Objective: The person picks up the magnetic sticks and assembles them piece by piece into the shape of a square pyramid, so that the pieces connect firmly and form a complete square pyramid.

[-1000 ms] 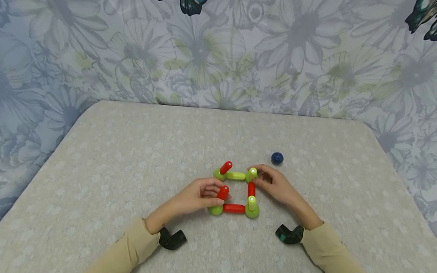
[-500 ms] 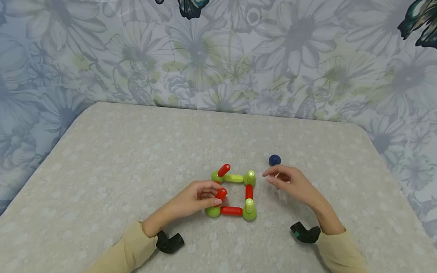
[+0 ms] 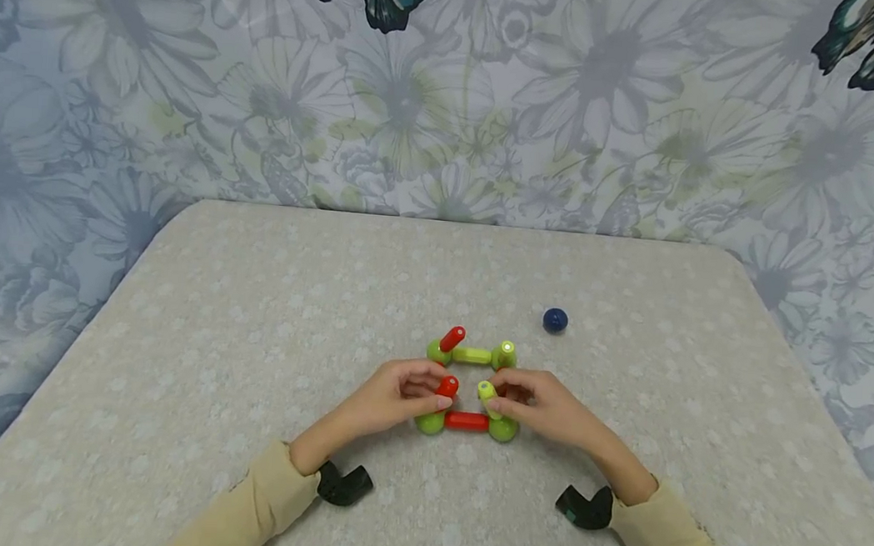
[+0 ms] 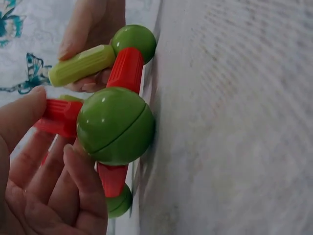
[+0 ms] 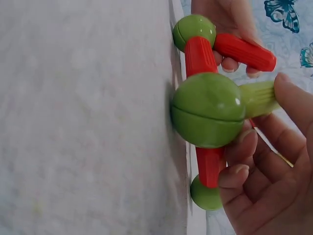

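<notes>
A square frame of green balls joined by short rods lies on the table. My left hand (image 3: pixel 395 397) pinches the upright red rod (image 3: pixel 448 386) on the near left green ball (image 4: pixel 116 126). Opposite it, my right hand (image 3: pixel 549 405) pinches the yellow-green rod (image 3: pixel 486 390) on the near right green ball (image 5: pixel 208 110); this rod leans inward. A red rod (image 3: pixel 467 422) links those two balls. Along the far side runs a yellow-green rod (image 3: pixel 472 355), with a tilted red rod (image 3: pixel 452 338) and an upright yellow-green rod (image 3: pixel 507 349) at its ends. Fingers hide most of the side rods.
A dark blue ball (image 3: pixel 555 320) lies beyond the frame to the right. Black wrist cameras, the left one (image 3: pixel 345 484) and the right one (image 3: pixel 584 507), sit at the cuffs. The patterned tabletop (image 3: pixel 294 281) ends at a flowered wall (image 3: pixel 448 98).
My right hand has left the far right corner, swung out to the right, then come back to grip the near right yellow-green rod, which now leans left. My left hand keeps its grip.
</notes>
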